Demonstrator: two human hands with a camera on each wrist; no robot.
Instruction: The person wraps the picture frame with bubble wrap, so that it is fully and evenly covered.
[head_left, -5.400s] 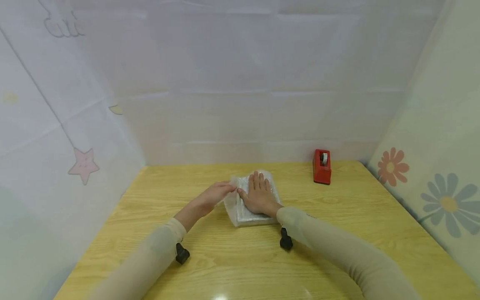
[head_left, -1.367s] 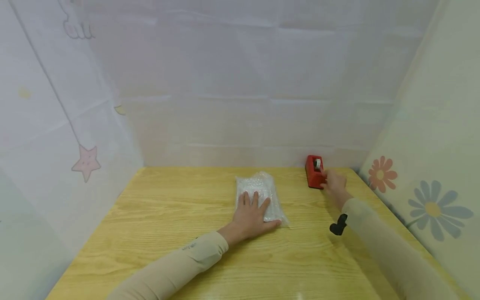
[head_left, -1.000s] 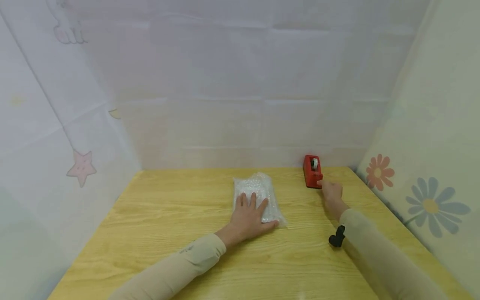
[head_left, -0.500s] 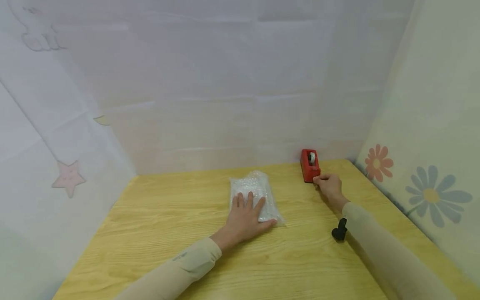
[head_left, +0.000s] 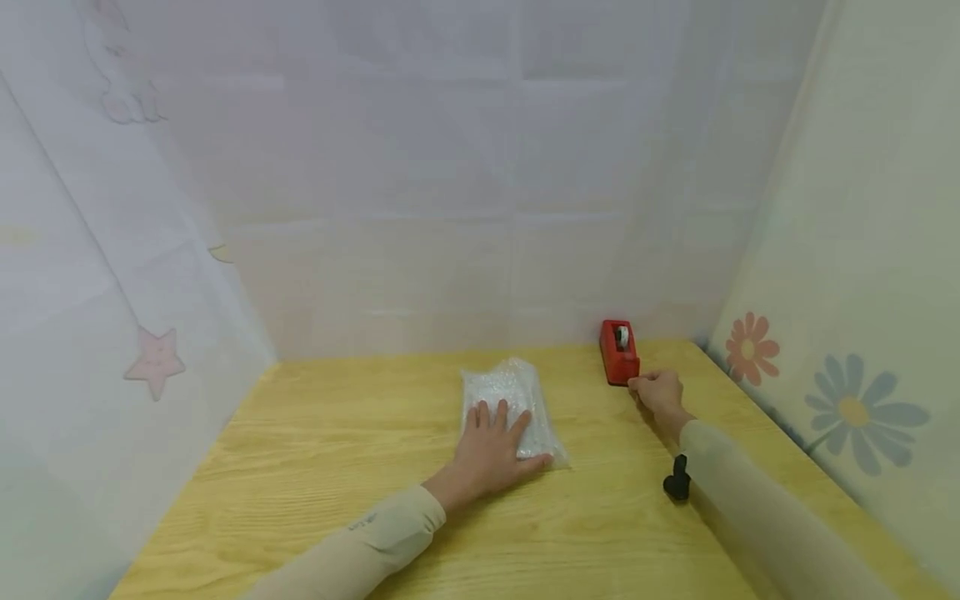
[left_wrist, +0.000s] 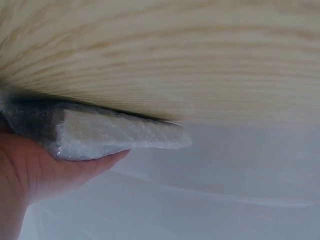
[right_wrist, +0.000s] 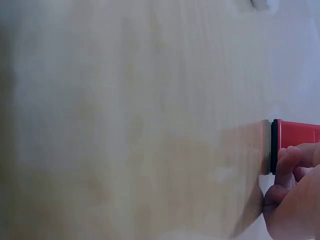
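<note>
My left hand rests with spread fingers on a flat bubble-wrapped package on the table. In the left wrist view, the left hand lies along the edge of the clear wrap, whose contents look pale and box-like. A red tape dispenser with a white roll stands at the back right. Just in front of it, my right hand pinches with thumb and forefinger at the tape's end; the strip itself is too small and clear to make out. In the right wrist view, curled fingers are beside the dispenser.
The wooden table meets a pale hanging sheet at the back. Sheets with a printed star and flowers stand at both sides. A black wrist camera hangs below the right sleeve.
Earlier both hands were at the package, the left pinching its wrap edge. Since then the left hand has settled on top, and the right has moved to the dispenser's front, drawing slightly down from it.
</note>
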